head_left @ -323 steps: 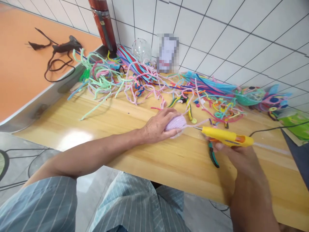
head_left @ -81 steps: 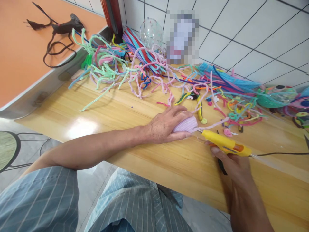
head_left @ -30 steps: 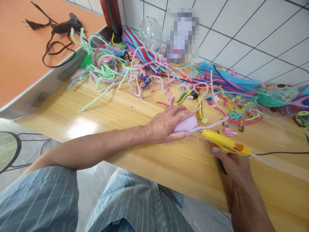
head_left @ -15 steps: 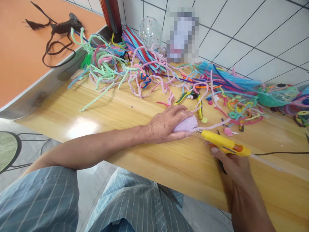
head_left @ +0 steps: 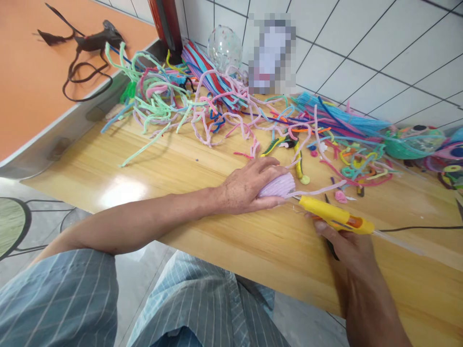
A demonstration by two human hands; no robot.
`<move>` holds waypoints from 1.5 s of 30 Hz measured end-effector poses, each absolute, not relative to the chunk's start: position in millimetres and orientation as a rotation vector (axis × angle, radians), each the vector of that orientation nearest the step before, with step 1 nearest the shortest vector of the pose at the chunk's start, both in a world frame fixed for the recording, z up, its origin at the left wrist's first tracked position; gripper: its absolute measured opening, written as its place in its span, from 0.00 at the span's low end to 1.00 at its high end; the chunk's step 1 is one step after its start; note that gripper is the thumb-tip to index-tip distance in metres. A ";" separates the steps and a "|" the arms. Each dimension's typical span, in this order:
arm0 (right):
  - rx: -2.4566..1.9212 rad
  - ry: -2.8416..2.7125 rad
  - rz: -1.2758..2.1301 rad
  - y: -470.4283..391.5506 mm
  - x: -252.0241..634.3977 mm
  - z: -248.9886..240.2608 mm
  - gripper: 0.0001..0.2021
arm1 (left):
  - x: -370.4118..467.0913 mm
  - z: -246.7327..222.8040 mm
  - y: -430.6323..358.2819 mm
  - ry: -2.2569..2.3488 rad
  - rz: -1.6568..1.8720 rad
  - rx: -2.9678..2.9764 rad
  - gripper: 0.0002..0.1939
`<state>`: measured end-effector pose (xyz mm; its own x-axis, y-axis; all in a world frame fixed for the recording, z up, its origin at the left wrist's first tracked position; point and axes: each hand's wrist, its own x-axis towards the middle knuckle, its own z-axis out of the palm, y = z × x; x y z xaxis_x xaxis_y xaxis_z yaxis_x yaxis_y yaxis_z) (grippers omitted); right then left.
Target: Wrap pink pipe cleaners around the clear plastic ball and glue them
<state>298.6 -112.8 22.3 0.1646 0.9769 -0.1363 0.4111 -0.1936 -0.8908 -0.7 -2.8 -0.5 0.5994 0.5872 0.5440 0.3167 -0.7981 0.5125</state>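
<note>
**Nozzle at bundle end, near-static; tail strand nudged**

Reference: the yellow-handled pliers [head_left: 299, 166] on the wooden table [head_left: 253, 255].

Delta vs half a second ago: almost nil. Lilac bundle [head_left: 279, 186] hasn't moved, just on the wearer's side of the pliers and a bit left. Its loose tail strand [head_left: 318, 191], running off right of the pliers, has dipped slightly toward the wearer; a small dark purple bit [head_left: 332, 180] now shows beside it. Vs roughly eleven seconds back: yellow glue gun [head_left: 333, 212] slopes down more toward the wearer at its rear, and less of the dark handle [head_left: 332, 251] shows under it.

Left hand [head_left: 246, 188], left of the pliers: curled over the bundle, thumb along the near side, firm hold. Right hand [head_left: 349, 243], right of the pliers on the wearer's side: wrapped round the gun's grip.

Can't make out: whether the nozzle actually touches the bundle, or whether the trigger is pressed; right fingers are mostly behind the gun. Bundle's left end is under the palm. Phone-like block [head_left: 273, 55] beyond the pliers is pixelated. Red flask [head_left: 164, 24], far left of the pliers, is cut off at the top.
</note>
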 end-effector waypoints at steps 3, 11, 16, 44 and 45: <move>-1.704 -1.358 1.007 -112.7 299.7 22.4 0.16 | -0.8 -1.1 -2.7 0.724 1.031 2.457 0.35; -1.708 -1.351 0.989 -111.2 293.6 21.7 0.19 | -0.7 -0.7 -3.4 0.719 1.016 2.439 0.35; -1.731 -1.332 0.983 -112.0 298.1 19.5 0.19 | 0.0 -0.4 -3.2 0.709 1.023 2.470 0.35; -1.732 -1.375 0.964 -108.9 297.0 25.8 0.19 | -1.6 -1.1 -3.2 0.711 1.023 2.468 0.36; -1.736 -1.369 0.964 -108.9 297.0 26.6 0.19 | -1.7 -1.1 -3.2 0.712 1.016 2.465 0.36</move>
